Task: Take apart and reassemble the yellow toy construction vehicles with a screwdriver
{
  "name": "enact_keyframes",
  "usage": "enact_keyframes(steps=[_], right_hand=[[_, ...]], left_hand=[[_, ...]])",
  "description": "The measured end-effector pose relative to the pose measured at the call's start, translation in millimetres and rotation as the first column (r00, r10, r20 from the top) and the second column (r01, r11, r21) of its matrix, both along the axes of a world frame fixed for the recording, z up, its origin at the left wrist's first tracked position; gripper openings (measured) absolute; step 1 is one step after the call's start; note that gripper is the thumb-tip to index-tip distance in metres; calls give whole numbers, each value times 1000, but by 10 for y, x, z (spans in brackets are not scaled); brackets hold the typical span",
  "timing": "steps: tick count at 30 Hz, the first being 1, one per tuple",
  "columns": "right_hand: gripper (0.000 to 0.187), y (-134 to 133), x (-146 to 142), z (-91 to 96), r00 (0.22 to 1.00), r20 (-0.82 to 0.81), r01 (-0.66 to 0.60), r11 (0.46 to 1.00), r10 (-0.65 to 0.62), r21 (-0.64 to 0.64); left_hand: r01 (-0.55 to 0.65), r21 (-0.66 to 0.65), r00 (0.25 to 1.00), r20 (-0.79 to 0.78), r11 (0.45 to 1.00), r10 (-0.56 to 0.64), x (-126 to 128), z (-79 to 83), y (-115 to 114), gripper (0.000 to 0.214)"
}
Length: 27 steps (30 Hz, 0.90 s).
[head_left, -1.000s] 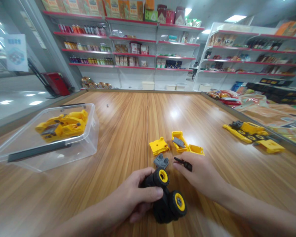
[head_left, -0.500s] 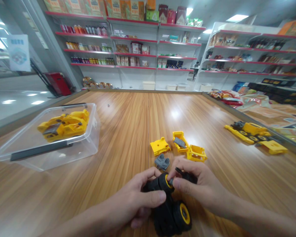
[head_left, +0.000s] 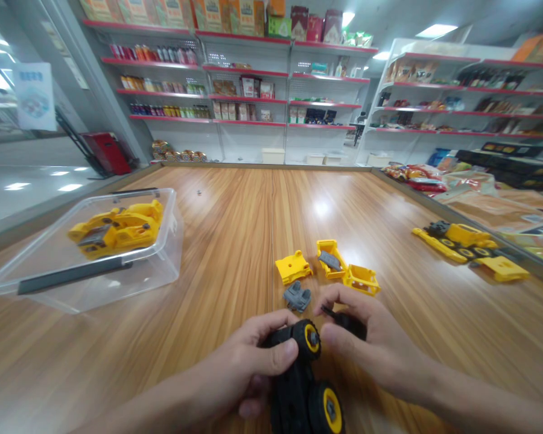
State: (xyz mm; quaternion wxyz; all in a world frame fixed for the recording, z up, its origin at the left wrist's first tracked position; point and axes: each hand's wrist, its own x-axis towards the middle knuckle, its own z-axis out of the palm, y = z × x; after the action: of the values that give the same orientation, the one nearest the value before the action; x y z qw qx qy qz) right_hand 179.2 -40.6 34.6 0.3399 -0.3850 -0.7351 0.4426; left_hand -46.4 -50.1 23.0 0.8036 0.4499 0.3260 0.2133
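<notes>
My left hand [head_left: 265,355] is closed around a black toy vehicle chassis [head_left: 290,386], its thumb pressed on top near the upper wheel. Two black wheels with yellow rims show on the right side: the upper wheel [head_left: 308,339] and the lower wheel [head_left: 328,410], each with a grey hub piece. Close beside the upper wheel, apart from it, is my right hand [head_left: 362,337]. Its curled fingers hold a black screwdriver [head_left: 349,323], with the thin end pointing up and left and the rest partly hidden in the palm. Thumb and index finger are slightly apart.
Beyond my hands lie a grey part [head_left: 297,296], a yellow plate [head_left: 293,267], a yellow frame [head_left: 330,246] and a yellow box-shaped part [head_left: 362,280]. A clear bin [head_left: 158,271] stands left, with yellow toys visible. More toy parts [head_left: 470,236] lie right.
My right thumb and fingertips have moved off the upper wheel's hub, slightly right. The chassis has turned a little, so the wheel faces show more.
</notes>
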Motion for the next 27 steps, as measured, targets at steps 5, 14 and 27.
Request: enact_keyframes(steps=[5,14,27], right_hand=[[12,23,64,43,995,99,-46,930,10,365],[9,-2,44,107,991,136,-74,834,-1,547],[16,-3,63,94,978,204,-101,757,-44,645]], left_hand=[[-17,-36,1000,14,999,18,7,-6,-2,29],[-40,-77,999,-3,996,39,14,17,16,34],[-74,3,994,-84,997,74,0,62,12,34]])
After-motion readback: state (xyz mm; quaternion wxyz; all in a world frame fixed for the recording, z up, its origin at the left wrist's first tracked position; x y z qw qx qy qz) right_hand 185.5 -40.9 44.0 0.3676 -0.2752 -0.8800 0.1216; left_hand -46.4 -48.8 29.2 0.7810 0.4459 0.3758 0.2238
